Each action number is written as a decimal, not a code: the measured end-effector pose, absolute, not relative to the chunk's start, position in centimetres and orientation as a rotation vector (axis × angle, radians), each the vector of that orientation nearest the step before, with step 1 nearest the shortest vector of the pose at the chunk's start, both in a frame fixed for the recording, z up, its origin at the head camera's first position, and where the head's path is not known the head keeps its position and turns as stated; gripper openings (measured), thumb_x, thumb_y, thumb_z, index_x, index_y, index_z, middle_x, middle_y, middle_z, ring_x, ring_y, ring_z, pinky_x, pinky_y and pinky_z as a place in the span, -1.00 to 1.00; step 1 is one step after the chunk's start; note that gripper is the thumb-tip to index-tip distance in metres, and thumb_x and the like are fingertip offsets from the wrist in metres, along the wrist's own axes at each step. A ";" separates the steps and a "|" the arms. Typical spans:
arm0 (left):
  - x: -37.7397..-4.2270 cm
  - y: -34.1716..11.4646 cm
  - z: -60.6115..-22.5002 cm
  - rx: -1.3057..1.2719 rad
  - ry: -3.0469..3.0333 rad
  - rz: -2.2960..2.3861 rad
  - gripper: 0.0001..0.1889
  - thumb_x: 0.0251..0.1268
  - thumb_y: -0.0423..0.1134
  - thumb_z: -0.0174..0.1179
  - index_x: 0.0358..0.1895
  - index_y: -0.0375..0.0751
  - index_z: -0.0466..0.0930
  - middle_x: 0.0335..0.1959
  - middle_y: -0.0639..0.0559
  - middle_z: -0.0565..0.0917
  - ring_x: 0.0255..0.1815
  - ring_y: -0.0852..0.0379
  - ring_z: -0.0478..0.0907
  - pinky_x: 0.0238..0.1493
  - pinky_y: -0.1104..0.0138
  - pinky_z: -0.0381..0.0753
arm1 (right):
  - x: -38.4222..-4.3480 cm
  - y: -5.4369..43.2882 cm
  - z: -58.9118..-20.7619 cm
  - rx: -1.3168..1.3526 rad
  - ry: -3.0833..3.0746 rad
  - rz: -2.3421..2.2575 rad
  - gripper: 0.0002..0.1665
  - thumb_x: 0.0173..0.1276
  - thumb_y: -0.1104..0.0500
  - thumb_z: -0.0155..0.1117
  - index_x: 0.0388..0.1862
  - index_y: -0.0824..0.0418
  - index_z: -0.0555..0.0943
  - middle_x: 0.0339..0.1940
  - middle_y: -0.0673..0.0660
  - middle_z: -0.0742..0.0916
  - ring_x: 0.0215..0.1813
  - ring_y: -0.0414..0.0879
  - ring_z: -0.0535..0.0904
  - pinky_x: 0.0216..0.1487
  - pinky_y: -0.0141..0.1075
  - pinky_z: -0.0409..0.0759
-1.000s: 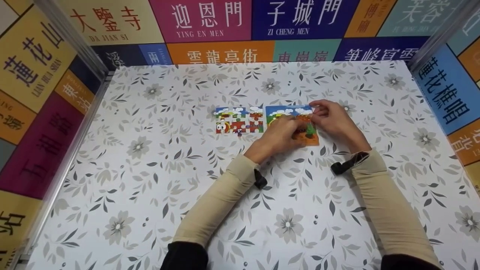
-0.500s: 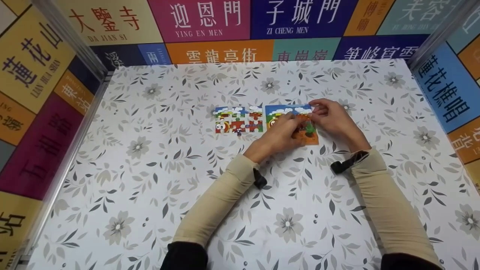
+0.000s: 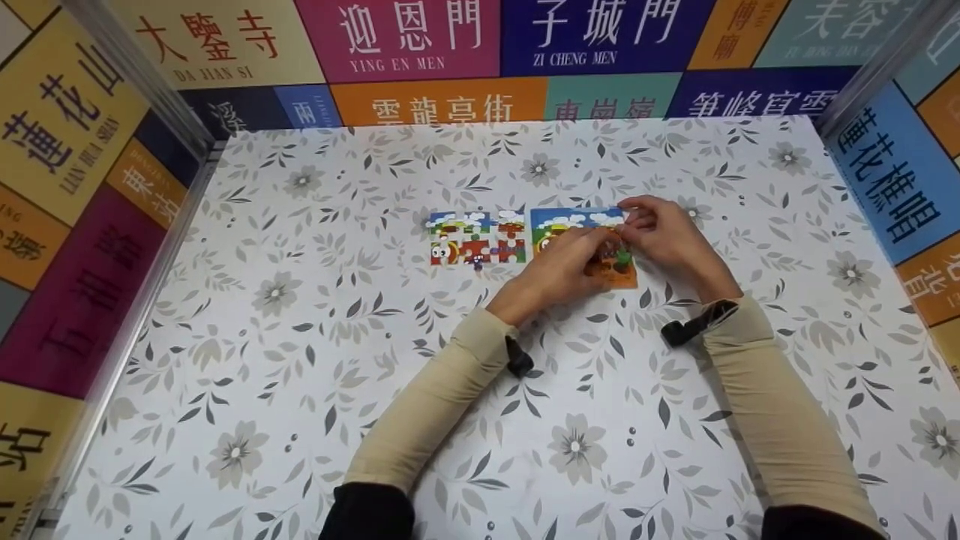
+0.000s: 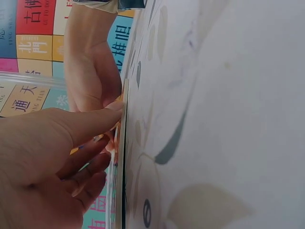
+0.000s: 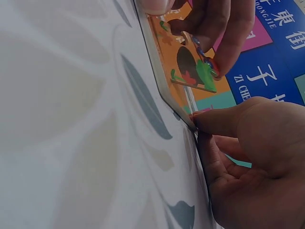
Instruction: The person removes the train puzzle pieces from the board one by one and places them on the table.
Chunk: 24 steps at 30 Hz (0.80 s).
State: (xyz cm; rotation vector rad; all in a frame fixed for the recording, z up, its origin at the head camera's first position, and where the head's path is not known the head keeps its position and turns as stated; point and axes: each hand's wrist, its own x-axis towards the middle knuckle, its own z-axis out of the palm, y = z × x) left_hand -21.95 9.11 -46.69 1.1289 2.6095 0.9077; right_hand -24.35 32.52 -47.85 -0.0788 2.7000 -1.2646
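A jigsaw board with a blue-sky, orange-ground picture lies flat on the table, partly under my left hand. Those fingers hold a puzzle piece with a green cactus by its edge; it sits tilted up over the board's lower right. The left thumb rests against the board's near edge. At the far right side, my right hand pinches the board's edge between thumb and finger, as the right wrist view shows. Left of the board lie several puzzle pieces grouped in a matching picture.
A white tablecloth with grey flowers and leaves covers the table. Panels with large coloured characters stand along the back and both sides. Black wrist cameras sit at both cuffs.
The left fingers have drawn in slightly, and the cactus piece has tilted up from the board. My right hand stays at the board's edge. The loose pieces have not moved.
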 end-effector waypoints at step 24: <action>-22.0 9.2 -46.6 1.168 2.740 0.754 -0.37 0.34 -0.03 0.54 0.45 -0.03 0.61 0.33 0.03 0.65 0.34 0.05 0.58 0.40 0.25 0.58 | -24.3 32.3 -47.7 -0.080 2.707 -1.276 -0.40 0.60 0.17 0.35 0.55 0.24 0.52 0.17 0.32 0.72 0.01 -0.22 0.69 0.01 -0.59 0.59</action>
